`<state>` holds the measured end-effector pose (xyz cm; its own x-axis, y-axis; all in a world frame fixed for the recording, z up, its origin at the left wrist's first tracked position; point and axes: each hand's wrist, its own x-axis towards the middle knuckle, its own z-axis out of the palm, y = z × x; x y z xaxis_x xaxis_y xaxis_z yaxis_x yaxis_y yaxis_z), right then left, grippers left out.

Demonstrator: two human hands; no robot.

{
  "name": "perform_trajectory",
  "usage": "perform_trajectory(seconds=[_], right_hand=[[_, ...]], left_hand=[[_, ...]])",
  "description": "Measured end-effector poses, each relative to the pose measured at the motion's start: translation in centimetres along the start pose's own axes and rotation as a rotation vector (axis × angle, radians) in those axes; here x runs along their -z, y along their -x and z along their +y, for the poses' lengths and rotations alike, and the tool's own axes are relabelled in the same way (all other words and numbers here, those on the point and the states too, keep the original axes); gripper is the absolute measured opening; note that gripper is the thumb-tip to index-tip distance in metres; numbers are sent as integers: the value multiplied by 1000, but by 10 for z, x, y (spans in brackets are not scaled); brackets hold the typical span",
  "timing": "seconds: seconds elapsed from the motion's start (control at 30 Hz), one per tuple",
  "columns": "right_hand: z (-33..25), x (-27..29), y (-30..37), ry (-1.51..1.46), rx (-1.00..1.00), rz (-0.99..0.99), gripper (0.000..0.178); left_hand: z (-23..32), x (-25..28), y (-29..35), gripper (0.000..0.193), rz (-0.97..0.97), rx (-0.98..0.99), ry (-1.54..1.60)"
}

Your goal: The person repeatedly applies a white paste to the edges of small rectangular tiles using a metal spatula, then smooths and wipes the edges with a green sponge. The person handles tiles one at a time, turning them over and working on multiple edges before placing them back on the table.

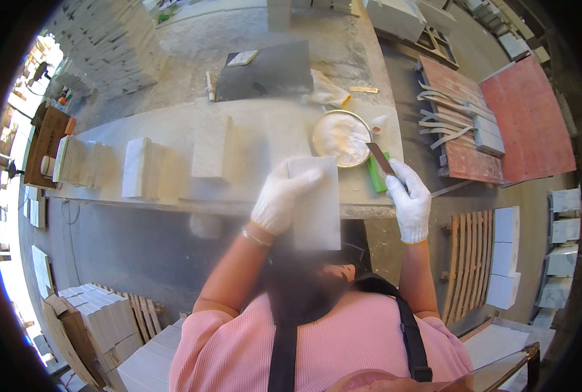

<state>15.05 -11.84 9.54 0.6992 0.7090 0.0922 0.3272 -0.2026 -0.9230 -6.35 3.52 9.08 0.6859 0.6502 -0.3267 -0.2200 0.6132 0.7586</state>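
Running lengthwise down mid-frame, the white tile (320,215) is gripped by the left hand (282,197); rightward, beside the tub (314,136), a blade (380,158) is held by the right hand (411,204).

Upper centre, a bowl (314,134) sits on the workbench (383,98), tile stacks (211,149) left of it; lower right, a pallet (468,261).

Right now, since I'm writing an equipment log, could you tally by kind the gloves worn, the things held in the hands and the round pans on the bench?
Worn white gloves: 2
Held pale rectangular tile: 1
Held flat-bladed tool: 1
Round pan: 1
Total: 5
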Motion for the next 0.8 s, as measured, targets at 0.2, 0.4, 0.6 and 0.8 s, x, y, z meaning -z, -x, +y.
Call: perform_trajectory(seconds=[0.2, 0.4, 0.6, 0.8], right_hand=[[15, -19, -20, 314, 265, 33, 28], [14, -32, -36, 593, 309, 45, 25], [19, -47, -45, 743, 224, -52, 27], [4, -65, -51, 838, 58, -176, 28]], left_hand=[[2, 5, 2, 27, 45, -9, -2], [0, 20, -4, 29, 72, -18, 36], [-1, 36, -9, 29, 83, -25, 71], [7, 45, -7, 27, 61, -14, -6]])
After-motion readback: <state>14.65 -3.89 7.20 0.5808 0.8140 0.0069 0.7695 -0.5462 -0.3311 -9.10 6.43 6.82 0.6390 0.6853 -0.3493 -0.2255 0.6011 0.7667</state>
